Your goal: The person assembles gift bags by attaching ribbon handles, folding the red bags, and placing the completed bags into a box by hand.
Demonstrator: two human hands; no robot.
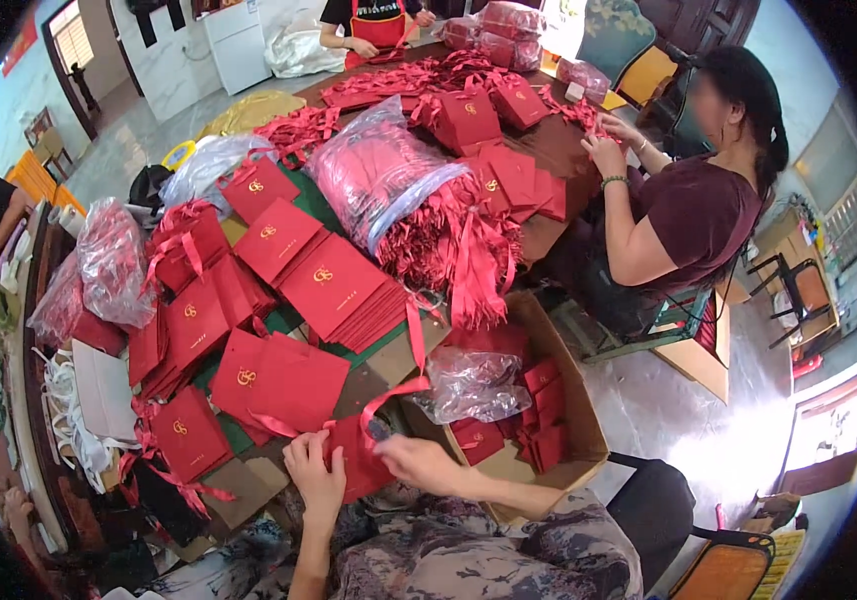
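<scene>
At the near table edge, my left hand grips the left side of a small red paper bag, fingers bent at its upper edge. A pink-red ribbon end lies by those fingers. My right hand is closed around a small dark tool, whose kind is mostly hidden by the fingers. From the tool a red ribbon loops up and to the right. Just beyond my hands lies a stack of red bags with gold emblems.
To the right stands an open cardboard box with red bags and clear plastic. A plastic sack of red ribbons sits mid-table among bag stacks. A co-worker sits at right, another person at the far side.
</scene>
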